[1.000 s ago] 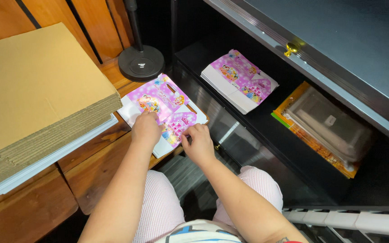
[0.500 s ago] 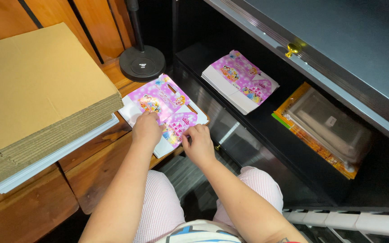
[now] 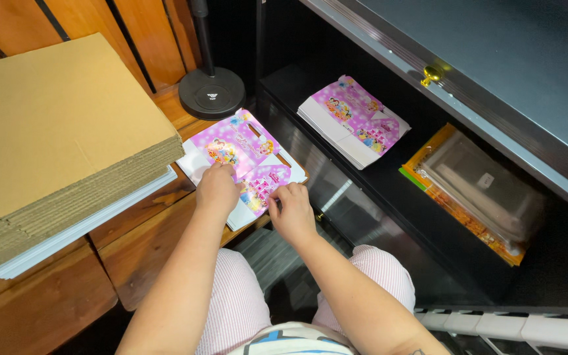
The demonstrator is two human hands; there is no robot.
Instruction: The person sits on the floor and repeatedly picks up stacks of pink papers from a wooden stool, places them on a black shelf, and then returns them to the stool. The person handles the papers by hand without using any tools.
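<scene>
The open black cabinet (image 3: 363, 197) held two things on its dark shelf: a stack of flat pink printed cardboard sheets with white undersides (image 3: 353, 120) lay toward the back, and beside it, nearer the cabinet's front edge, sat a clear plastic-wrapped pack on an orange backing (image 3: 478, 187) — the two apart, not touching. A small brass knob (image 3: 432, 74) stood out on the grey door panel above them. Outside the cabinet, on the brown wooden ledge (image 3: 165, 105), lay another flat pink printed cardboard sheet (image 3: 241, 158) with a carry-handle cut-out, its white margin showing at the near edge; it lay just in front of the round black base of a stand (image 3: 212, 92) and beside a thick stack of plain brown corrugated cardboard sheets (image 3: 54, 138) resting on a few white boards. The left hand (image 3: 217, 189) rested palm-down on the near part of that sheet, fingers curled loosely and pressing it flat rather than clasping it. The right hand (image 3: 292, 212) was at the sheet's right near corner — fingers bent in, tips touching the edge; whether they pinched the card cannot be told.
</scene>
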